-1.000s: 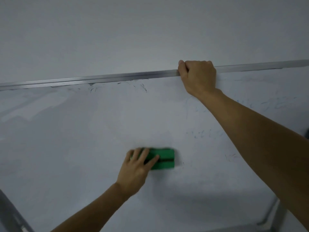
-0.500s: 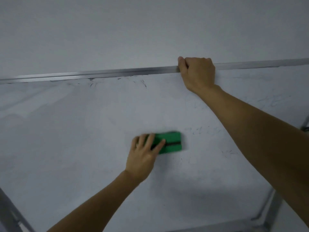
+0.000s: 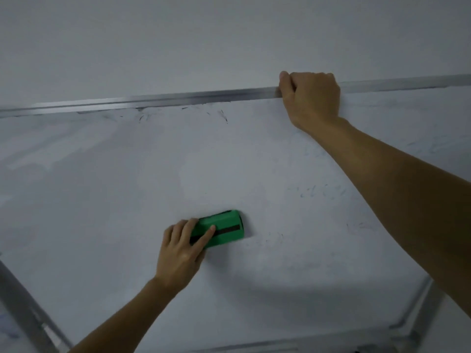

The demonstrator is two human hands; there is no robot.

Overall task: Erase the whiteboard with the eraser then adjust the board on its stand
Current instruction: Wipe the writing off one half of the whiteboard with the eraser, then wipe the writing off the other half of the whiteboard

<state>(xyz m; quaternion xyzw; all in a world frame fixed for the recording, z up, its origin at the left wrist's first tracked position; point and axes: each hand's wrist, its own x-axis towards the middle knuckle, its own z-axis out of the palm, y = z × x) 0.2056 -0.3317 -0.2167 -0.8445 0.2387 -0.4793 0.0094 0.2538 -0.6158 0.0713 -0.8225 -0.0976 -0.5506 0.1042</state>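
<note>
Head view: left hand grasping eraser, seemingly slid leftward; right hand stays clenched on frame

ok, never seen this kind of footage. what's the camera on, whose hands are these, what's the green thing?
There is no machine here. A person wears one wide-angle camera on the head, so the picture looks forward and down along both bare arms. The big pale surface is a whiteboard, tilted away from the viewer, with a metal top rail and parts of a metal stand at the lower corners. The left hand presses a green eraser with a dark stripe flat against the board. The right hand is closed over the top rail, probably to steady the board. Faint marker traces remain right of the eraser and just under the rail, so erasing is not finished.
</note>
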